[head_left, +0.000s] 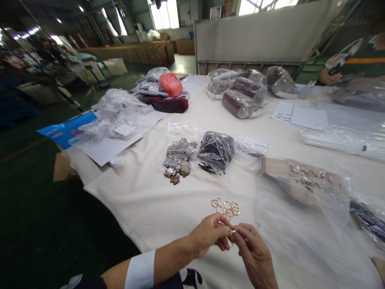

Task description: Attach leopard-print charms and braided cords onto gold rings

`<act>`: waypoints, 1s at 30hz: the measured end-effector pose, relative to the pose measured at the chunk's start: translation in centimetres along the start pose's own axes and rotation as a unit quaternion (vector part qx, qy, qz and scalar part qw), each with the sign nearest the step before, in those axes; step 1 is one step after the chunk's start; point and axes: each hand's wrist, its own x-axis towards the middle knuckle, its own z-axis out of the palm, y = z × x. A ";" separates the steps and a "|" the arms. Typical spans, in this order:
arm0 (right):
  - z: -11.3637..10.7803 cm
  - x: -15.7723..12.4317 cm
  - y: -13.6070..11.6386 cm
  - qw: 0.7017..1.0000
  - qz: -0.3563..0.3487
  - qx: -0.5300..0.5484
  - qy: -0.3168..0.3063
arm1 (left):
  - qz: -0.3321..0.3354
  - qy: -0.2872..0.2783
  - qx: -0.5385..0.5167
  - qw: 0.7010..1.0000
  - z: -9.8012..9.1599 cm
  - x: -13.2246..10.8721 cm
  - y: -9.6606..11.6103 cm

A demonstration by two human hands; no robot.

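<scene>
- L. hand [210,233]: fingers bent, thumb & index almost together, pinching a small gold metal piece [232,232] w/ the other hand; full shape of this piece is hidden by the fingers.
- R. hand [255,249]: fingers curved, tips closed on the same piece, in front of the body, just above the bench [156,204].
- Gold rings [229,213]: thin, round, shiny metal; approx. 8 or more lie loose just beyond the hands. They overlap, so exact no. I cannot tell.
- Bench cover: off-white, soft, w/ wrinkles.
- Flower-shaped pieces [178,158]: flat, leopard pattern, many pcs, in 1 clear bag, a few at its mouth.
- Black bundle [215,149]: 1, lumpy, in crinkled clear plastic, right beside the flower pcs.
- Beige pack [303,180]: 1, w/ black handwriting, under clear plastic, on the right side.
- Brown pouches [240,103]: min. 5, smooth, rounded, each in clear wrap, far side.
- Red bag [171,84]: 1, thin plastic, near 1 dark red pouch [170,105].
</scene>
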 end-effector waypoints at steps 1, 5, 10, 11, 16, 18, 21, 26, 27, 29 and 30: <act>0.0 0.0 0.0 1.000 0.002 -0.022 0.012 | 0.044 0.017 0.033 0.998 -0.1 -0.1 0.0; 0.7 -0.1 -0.9 0.995 0.092 -0.028 0.029 | 0.163 0.049 0.153 0.973 -0.3 -0.7 0.3; 1.6 -0.1 -2.7 0.919 0.280 0.269 -0.073 | 0.125 0.029 0.071 0.989 -0.7 -0.6 0.3; 1.8 -0.1 -2.9 0.891 0.300 0.329 -0.085 | 0.120 0.024 0.062 0.990 -0.8 -0.5 0.3; 2.6 -0.4 -2.9 0.836 0.316 0.445 -0.058 | 0.140 0.030 0.060 0.988 -1.1 -0.5 0.2; 2.9 -0.5 -2.6 0.837 0.317 0.443 -0.045 | 0.150 0.037 0.067 0.986 -1.2 -0.5 0.2; 3.1 -0.6 -2.3 0.844 0.312 0.435 -0.023 | 0.151 0.035 0.063 0.986 -1.3 -0.4 0.1; 3.6 -0.5 -2.2 0.865 0.310 0.395 0.015 | 0.154 0.038 0.062 0.985 -1.0 -0.5 0.1; 3.7 -0.5 -2.2 0.870 0.310 0.383 0.021 | 0.155 0.043 0.067 0.985 -1.0 -0.4 0.0; 3.9 -0.4 -1.9 0.882 0.312 0.353 0.027 | 0.153 0.048 0.079 0.984 -1.3 -0.3 -0.5; 3.9 -0.3 -1.5 0.891 0.311 0.331 0.026 | 0.151 0.045 0.085 0.984 -1.7 -0.1 -0.8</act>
